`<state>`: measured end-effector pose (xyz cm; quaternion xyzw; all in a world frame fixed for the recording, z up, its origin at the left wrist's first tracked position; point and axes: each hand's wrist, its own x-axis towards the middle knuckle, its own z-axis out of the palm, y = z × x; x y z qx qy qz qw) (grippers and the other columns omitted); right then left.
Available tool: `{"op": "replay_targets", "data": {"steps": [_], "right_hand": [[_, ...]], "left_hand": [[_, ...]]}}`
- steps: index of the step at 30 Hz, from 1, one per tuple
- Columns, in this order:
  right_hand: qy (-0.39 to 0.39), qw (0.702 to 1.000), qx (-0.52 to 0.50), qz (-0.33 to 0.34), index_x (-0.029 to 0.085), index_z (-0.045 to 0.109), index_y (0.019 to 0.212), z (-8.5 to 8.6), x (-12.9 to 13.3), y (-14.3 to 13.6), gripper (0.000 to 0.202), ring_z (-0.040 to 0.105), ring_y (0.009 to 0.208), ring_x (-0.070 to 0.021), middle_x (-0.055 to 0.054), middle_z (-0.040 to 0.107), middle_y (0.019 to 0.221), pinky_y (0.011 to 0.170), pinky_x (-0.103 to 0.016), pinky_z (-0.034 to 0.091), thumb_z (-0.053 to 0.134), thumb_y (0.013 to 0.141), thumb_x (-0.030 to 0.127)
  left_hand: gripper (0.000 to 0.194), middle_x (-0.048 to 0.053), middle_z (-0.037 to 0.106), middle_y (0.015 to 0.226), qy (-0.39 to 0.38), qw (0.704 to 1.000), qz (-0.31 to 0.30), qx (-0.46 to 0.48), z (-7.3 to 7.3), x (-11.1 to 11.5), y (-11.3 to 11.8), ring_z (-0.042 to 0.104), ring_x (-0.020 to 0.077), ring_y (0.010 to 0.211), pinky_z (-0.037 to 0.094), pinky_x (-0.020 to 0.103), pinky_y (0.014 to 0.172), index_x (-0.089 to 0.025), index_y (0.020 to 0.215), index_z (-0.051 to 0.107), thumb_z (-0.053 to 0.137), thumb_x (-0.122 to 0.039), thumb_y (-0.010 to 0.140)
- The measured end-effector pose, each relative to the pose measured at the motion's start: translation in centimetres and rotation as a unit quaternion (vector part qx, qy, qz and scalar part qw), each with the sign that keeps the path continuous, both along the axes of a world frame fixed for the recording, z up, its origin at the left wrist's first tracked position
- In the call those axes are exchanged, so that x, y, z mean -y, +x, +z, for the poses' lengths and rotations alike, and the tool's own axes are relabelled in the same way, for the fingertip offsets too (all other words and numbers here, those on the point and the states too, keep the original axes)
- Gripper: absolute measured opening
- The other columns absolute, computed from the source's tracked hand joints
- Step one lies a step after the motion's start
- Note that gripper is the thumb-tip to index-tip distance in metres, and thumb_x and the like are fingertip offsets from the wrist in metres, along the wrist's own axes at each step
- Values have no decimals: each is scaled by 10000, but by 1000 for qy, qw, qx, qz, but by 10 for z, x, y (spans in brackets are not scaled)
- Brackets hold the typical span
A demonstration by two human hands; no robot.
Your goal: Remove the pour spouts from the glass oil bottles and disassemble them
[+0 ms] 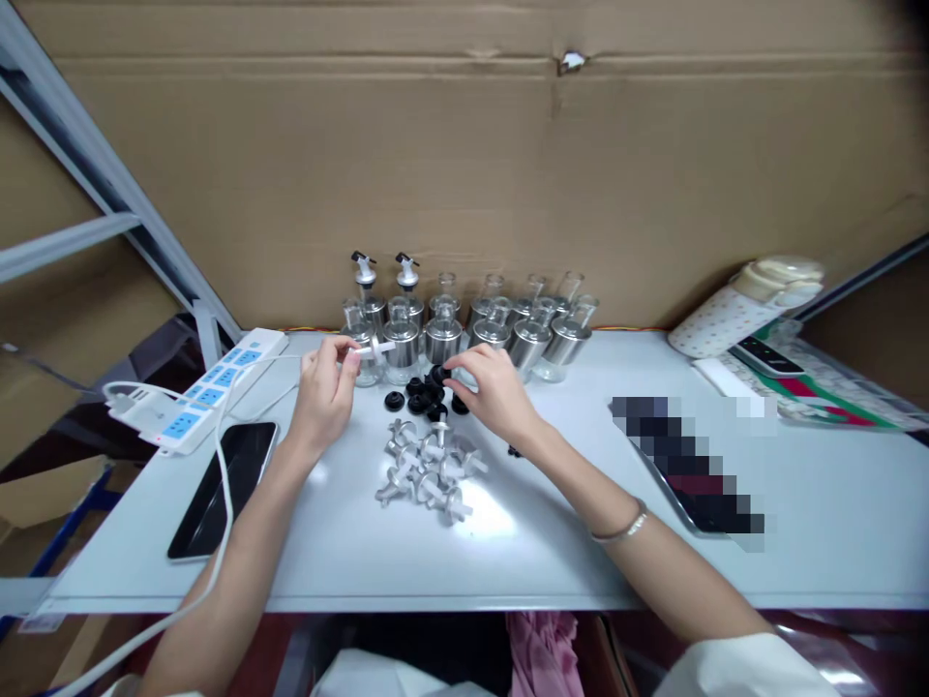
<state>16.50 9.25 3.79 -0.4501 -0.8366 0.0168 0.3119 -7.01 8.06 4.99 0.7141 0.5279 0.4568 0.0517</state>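
My left hand point(326, 392) pinches a white and grey spout piece point(374, 349) between thumb and fingers, its stem pointing right. On the right, the fingertips of my right hand point(494, 387) close on a black stopper point(439, 374) above a small pile of black stoppers point(419, 402). Nearer the front of the table lies a heap of grey-white spout pieces point(428, 469). Behind both hands stand two rows of glass bottles with metal sleeves point(443, 341). Two bottles in the back row carry silver and black pourers point(365, 270).
At left are a white power strip point(210, 392) with cables and a black tablet point(224, 489). A dotted flask point(740, 310) leans at the far right, near a phone point(769, 356). A partly pixelated device point(686, 469) lies on the white table point(552, 571). Cardboard stands behind.
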Motion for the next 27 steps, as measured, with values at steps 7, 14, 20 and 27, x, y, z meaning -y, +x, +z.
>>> {"op": "replay_targets", "data": {"steps": [7, 14, 20, 27], "right_hand": [[-44, 986, 157, 45, 155, 623, 939, 10, -22, -51, 97, 559, 976, -230, -87, 702, 957, 784, -322, 313, 578, 853, 146], [-55, 979, 191, 43, 127, 630, 954, 1, -27, -69, 141, 587, 954, -238, -111, 703, 964, 740, -305, 341, 610, 815, 116], [-53, 985, 166, 19, 121, 633, 1019, 8, -23, -58, 185, 576, 981, -239, -132, 683, 1017, 778, -317, 384, 569, 847, 142], [-57, 998, -17, -15, 136, 635, 987, 16, 12, -5, 157, 587, 927, -209, -82, 698, 983, 825, -318, 429, 535, 878, 189]], "left_hand": [[206, 37, 641, 855, 65, 997, 29, 1, 5, 6, 2, 592, 195, 797, 395, 374, 867, -210, 966, 530, 396, -360, 926], [200, 49, 679, 924, 60, 997, 9, -37, 11, 11, 1, 606, 197, 845, 369, 373, 893, -201, 985, 570, 410, -307, 928], [188, 36, 686, 894, -30, 997, -71, 10, 16, 13, 2, 621, 200, 835, 422, 352, 839, -210, 946, 603, 468, -330, 894], [182, 37, 657, 942, -196, 943, -265, -57, 13, 24, 19, 602, 200, 917, 447, 325, 850, -207, 857, 623, 483, -319, 890]]}}
